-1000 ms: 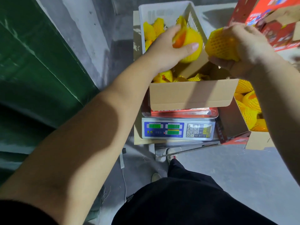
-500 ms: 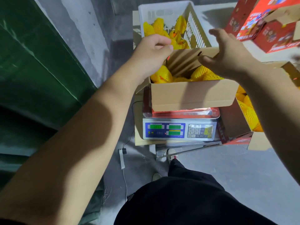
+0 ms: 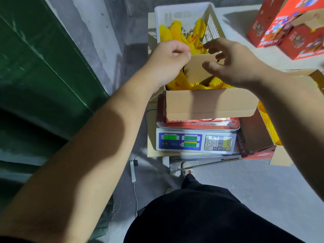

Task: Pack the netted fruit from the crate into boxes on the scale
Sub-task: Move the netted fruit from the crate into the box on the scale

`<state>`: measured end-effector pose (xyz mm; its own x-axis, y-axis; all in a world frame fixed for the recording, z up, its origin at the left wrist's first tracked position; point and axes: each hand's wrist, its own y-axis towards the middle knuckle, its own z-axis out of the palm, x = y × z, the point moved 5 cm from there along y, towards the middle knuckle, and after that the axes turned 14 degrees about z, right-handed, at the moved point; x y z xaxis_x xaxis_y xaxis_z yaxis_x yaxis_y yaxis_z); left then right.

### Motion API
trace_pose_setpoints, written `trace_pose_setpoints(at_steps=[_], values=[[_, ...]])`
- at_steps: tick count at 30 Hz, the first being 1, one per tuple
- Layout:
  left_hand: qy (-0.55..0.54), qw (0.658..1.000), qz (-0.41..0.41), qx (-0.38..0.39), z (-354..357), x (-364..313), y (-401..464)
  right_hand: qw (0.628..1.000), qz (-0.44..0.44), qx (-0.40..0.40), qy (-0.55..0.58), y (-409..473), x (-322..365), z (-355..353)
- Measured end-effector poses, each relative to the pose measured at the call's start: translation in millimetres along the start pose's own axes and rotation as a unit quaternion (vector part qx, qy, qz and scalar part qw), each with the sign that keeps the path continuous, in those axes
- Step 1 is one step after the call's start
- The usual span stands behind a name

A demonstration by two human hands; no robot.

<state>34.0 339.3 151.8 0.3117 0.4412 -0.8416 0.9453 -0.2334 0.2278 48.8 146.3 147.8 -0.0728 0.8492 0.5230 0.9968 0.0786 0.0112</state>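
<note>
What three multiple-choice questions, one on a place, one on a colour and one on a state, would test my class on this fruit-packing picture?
1. Where does the open cardboard box stand?
A. on the scale
B. on the floor
C. inside the white crate

2. What colour is the netting on the fruit in the white crate?
A. blue
B. yellow
C. white

3. What is the state of the right hand?
A. gripping a netted fruit
B. fingers spread, holding nothing
C. pressing the scale's keypad

Answers:
1 A: the box rests on the scale platter, above the green displays.
2 B: each fruit in the crate wears yellow foam net.
3 B: the right hand's fingers are spread over the box's far flap, with no fruit in them.
</note>
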Motion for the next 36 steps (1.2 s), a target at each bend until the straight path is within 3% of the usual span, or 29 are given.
trace_pose_setpoints(at_steps=[9,14,20,24,29,33,36], values=[[-0.009,0.999,0.015,-0.028,2,15,41,0.999,-0.033,0.029,0.029,44,-2,-5],[0.018,0.999,-0.005,-0.034,3,45,109,0.999,0.006,0.031,0.024,112,-34,-30],[0.14,0.987,-0.044,0.059,40,107,217,0.992,0.019,0.111,-0.062,226,-82,-4],[0.213,0.952,-0.102,0.192,75,170,270,0.959,0.022,0.222,-0.175,300,-117,56],[0.323,0.853,-0.201,0.356,111,248,296,0.916,0.039,0.302,-0.261,359,-150,129],[0.361,0.813,-0.226,0.398,128,286,301,0.91,0.033,0.292,-0.292,378,-169,159],[0.402,0.811,-0.213,0.368,129,307,303,0.902,0.105,0.301,-0.291,389,-182,174]])
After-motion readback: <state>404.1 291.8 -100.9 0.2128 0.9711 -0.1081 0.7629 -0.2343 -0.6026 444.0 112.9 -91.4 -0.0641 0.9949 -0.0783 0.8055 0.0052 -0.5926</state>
